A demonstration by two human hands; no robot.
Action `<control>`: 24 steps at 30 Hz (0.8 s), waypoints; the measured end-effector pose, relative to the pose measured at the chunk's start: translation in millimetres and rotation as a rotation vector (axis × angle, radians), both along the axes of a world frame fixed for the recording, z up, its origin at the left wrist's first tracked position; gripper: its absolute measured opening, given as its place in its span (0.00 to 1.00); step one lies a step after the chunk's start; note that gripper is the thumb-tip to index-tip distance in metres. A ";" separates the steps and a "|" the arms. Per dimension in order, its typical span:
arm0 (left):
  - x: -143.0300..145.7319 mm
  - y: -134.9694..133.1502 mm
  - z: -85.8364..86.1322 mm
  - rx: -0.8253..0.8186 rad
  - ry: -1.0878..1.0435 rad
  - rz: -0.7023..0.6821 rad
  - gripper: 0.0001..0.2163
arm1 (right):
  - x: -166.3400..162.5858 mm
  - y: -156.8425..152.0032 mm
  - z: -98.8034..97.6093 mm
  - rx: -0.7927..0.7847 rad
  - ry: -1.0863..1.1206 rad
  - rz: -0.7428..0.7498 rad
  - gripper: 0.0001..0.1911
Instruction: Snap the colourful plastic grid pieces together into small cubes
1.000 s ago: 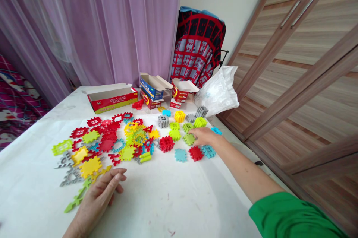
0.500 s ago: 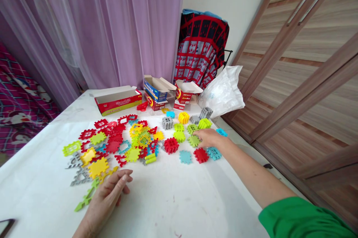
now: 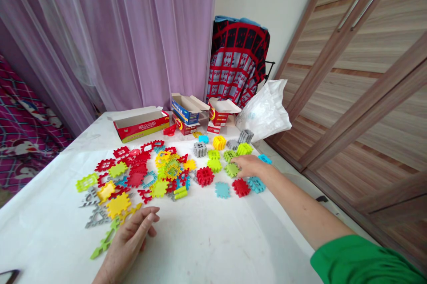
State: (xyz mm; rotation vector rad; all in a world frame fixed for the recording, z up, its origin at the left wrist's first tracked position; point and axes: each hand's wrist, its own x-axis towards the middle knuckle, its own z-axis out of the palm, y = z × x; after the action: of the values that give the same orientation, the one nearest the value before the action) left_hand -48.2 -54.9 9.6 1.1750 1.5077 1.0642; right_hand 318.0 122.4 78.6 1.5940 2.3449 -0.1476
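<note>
My right hand (image 3: 249,165) reaches to the right side of the table, its fingers closed at the edge of a green interlocking building tile (image 3: 231,170). Beside it are a red tile stack (image 3: 240,187), a light blue tile (image 3: 222,190) and a blue tile stack (image 3: 256,184). Further left lies another red stack (image 3: 204,177). My left hand (image 3: 135,233) rests on the table with fingers loosely stretched and nothing in them. A long green piece (image 3: 107,239) lies beside it, partly behind the wrist. A yellow tile (image 3: 118,205) is just beyond.
A loose pile of mixed tiles (image 3: 136,175) spreads over the left of the white table (image 3: 207,248). Behind stand a long red box (image 3: 142,126), a blue box (image 3: 185,110) and a red box (image 3: 218,115). A white plastic bag (image 3: 265,110) sits at the back right corner.
The whole view has shifted slightly. Both hands keep nearly the same places relative to the tiles, with the right hand still at the green tile.
</note>
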 end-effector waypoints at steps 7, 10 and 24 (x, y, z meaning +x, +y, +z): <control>1.3 2.1 1.6 0.001 0.003 0.004 0.28 | 4.7 0.5 4.2 0.018 0.012 -0.018 0.31; 3.4 3.0 4.8 -0.010 0.004 0.022 0.30 | 11.3 2.1 11.1 0.043 0.035 -0.045 0.28; -0.1 2.0 -0.3 -0.004 0.020 -0.001 0.29 | 3.1 -6.3 2.6 0.067 0.024 0.050 0.26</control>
State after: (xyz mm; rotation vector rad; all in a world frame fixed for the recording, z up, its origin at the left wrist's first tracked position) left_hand -48.4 -52.8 9.3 1.1873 1.5239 1.0510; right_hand 321.1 116.1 81.2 1.5711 2.4291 -0.0781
